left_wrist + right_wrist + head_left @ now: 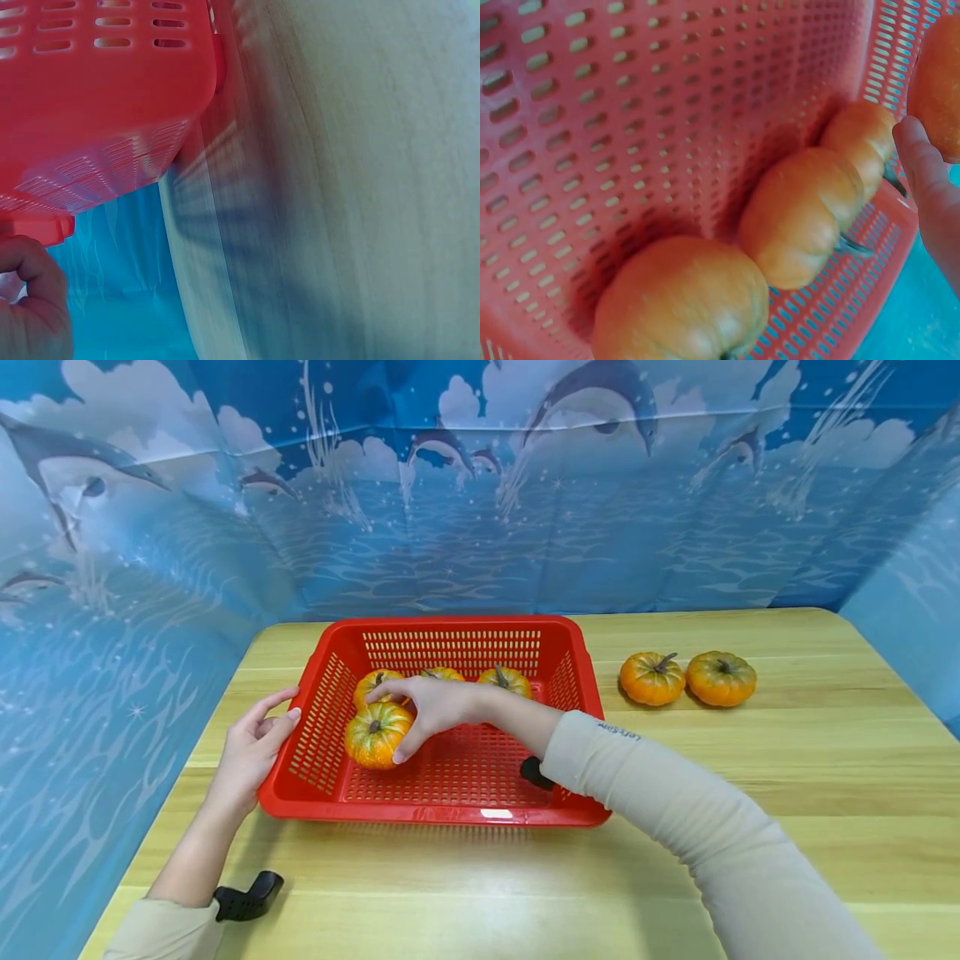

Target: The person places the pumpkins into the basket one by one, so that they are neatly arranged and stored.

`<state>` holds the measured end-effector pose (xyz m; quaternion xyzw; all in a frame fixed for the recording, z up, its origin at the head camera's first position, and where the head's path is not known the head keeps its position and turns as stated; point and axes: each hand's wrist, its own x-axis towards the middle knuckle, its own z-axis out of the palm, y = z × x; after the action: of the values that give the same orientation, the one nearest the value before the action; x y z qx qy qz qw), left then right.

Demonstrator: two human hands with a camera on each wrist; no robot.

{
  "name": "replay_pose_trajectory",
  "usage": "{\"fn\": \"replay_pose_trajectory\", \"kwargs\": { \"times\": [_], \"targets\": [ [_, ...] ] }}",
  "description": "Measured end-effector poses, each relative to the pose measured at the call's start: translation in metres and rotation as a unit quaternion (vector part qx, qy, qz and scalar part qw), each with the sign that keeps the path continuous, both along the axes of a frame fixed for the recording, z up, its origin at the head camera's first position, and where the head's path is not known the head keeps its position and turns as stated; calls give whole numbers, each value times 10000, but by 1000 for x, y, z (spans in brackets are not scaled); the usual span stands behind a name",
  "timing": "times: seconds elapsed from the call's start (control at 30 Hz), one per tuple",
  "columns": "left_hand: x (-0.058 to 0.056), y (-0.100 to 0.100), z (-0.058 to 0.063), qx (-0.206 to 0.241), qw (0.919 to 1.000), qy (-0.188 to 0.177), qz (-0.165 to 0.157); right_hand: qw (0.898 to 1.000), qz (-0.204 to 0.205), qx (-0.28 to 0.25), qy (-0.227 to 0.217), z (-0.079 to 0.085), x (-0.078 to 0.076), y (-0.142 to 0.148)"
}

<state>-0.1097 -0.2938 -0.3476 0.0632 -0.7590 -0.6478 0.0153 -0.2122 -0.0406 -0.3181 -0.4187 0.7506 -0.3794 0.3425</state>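
My right hand [433,703] reaches over the red plastic basket [442,814] and holds an orange-and-green pumpkin [373,742] between thumb and fingers, toward the basket's left end. The right wrist view shows the held pumpkin [939,82] at its upper right edge, with fingertips against its side. Three more pumpkins lie in the basket along its far side: a left one [369,687], a middle one [444,673] and a right one [512,680], partly hidden by my right hand and forearm. My left hand [251,747] grips the basket's left rim, thumb on top.
Two pumpkins, one with a tall stem [651,680] and one greener on top [722,679], sit side by side on the wooden table [795,777], right of the basket. A blue dolphin-print curtain [480,543] hangs behind and at the sides.
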Motion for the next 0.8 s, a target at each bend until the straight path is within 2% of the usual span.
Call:
{"fn": "replay_pose_trajectory", "kwargs": {
  "times": [0.1,0.37,0.8],
  "targets": [
    [0,0,0,22,10000,22,-9,10000,51,77,0,-7,1,-2],
    [1,1,0,31,10000,38,48,9986,183,287,404,-21,3,-5],
    [0,2,0,153,9998,46,70,9981,13,439,422,-35,8,-20]
  ]
}}
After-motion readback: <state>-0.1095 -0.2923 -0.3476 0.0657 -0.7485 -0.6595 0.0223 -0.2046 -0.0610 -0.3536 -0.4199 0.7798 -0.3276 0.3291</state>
